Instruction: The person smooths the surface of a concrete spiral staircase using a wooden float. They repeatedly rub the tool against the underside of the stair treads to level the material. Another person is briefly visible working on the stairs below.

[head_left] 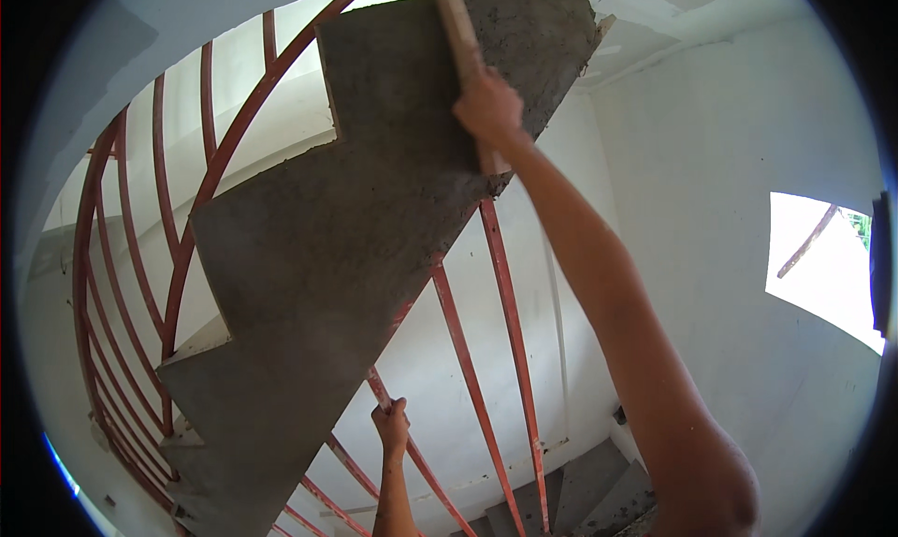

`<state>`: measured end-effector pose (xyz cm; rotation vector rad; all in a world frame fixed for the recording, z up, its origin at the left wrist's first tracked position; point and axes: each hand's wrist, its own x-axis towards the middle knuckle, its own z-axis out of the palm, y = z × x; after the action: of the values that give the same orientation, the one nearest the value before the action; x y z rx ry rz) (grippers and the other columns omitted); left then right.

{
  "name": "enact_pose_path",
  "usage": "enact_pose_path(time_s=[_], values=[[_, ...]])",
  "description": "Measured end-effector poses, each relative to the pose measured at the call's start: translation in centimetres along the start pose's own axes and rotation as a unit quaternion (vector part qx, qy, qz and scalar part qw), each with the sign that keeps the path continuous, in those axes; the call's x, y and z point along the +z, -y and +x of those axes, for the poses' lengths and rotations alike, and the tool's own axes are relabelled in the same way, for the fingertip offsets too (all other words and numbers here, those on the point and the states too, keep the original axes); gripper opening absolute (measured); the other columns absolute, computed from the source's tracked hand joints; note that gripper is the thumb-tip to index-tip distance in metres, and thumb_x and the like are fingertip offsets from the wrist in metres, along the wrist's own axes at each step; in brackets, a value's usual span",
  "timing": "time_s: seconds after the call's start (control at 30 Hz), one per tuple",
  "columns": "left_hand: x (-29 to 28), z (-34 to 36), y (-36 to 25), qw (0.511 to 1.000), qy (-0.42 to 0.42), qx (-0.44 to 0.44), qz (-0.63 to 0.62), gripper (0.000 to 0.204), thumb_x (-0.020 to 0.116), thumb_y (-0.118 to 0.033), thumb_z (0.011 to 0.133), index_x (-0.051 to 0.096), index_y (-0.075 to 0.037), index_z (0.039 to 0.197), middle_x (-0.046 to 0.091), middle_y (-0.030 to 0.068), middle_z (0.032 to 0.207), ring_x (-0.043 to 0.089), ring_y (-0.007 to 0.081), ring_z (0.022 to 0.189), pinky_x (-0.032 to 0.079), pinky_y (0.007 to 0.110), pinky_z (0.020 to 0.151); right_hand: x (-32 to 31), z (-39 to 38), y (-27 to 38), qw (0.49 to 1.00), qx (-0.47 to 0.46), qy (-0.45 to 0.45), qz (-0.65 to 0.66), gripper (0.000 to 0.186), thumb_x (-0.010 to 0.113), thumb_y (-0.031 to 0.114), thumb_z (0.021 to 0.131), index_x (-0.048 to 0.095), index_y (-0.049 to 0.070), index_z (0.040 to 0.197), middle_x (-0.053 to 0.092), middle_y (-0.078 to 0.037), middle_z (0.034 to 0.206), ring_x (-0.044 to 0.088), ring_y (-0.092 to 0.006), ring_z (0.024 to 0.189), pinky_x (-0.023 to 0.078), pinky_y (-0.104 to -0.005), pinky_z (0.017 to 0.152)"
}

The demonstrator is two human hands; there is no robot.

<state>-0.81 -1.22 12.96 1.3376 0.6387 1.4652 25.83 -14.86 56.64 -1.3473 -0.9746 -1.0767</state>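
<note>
Stretched up and forward, my right hand (490,108) is closed around a long wooden float (461,34), a pale straight board. The board lies against the grey, freshly plastered side of a staircase (374,97), near its upper right part. Lower down, my left hand (392,427) is wrapped round a red metal baluster (412,448) below the slanting lower edge of the plaster. The plastered side has a stepped outline on its left and a rough, crumbly edge at the upper right.
A curved red railing (234,130) with several bars runs along the left. More red bars (500,303) slope down beneath the plastered edge. Dark stair treads (580,481) lie below at the lower right. A white wall (697,144) has a bright window opening (809,256).
</note>
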Motion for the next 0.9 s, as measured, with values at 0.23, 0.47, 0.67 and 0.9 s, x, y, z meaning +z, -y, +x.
enact_pose_path(time_s=[0.23,0.47,0.67,0.9], values=[[0.2,0.0,0.4,1.0,-0.009,0.003,-0.006,0.023,0.059,-0.008,0.077,0.043,-0.009,0.06,0.038,-0.0035,0.047,0.034,0.0065,0.036,0.026,0.024,0.034,-2.2,6.4,-12.8,0.992,0.115,-0.048,-0.025,0.074,0.057,0.019,0.072,0.027,0.011,0.139,0.06,-0.019,0.104,0.06,-0.0355,0.096,0.048,-0.0453,0.081],[0.9,0.6,1.3,1.0,-0.023,0.008,-0.004,0.022,0.059,-0.008,0.075,0.043,-0.008,0.06,0.037,-0.0036,0.047,0.034,0.0067,0.035,0.026,0.024,0.034,-2.0,8.1,-11.7,0.996,0.02,-0.043,-0.079,0.073,0.057,0.019,0.075,0.025,0.014,0.141,0.062,-0.02,0.091,0.061,-0.0379,0.087,0.049,-0.0484,0.075],[-0.6,0.0,0.5,0.999,-0.052,-0.001,0.006,0.022,0.059,-0.007,0.075,0.043,-0.008,0.06,0.038,-0.0028,0.047,0.035,0.0072,0.035,0.027,0.024,0.033,0.4,3.5,-11.7,0.996,-0.068,-0.052,-0.023,0.057,0.059,0.016,0.072,0.041,0.005,0.125,0.061,-0.02,0.091,0.061,-0.0381,0.088,0.05,-0.0461,0.074],[1.2,0.5,0.8,0.999,-0.038,0.014,0.004,0.021,0.058,-0.007,0.073,0.042,-0.008,0.06,0.038,-0.0022,0.047,0.035,0.008,0.034,0.028,0.024,0.033,-3.3,11.7,-16.0,0.996,0.016,-0.076,-0.049,0.071,0.057,0.016,0.072,0.028,0.012,0.137,0.063,-0.022,0.091,0.061,-0.0396,0.086,0.05,-0.0487,0.073]])
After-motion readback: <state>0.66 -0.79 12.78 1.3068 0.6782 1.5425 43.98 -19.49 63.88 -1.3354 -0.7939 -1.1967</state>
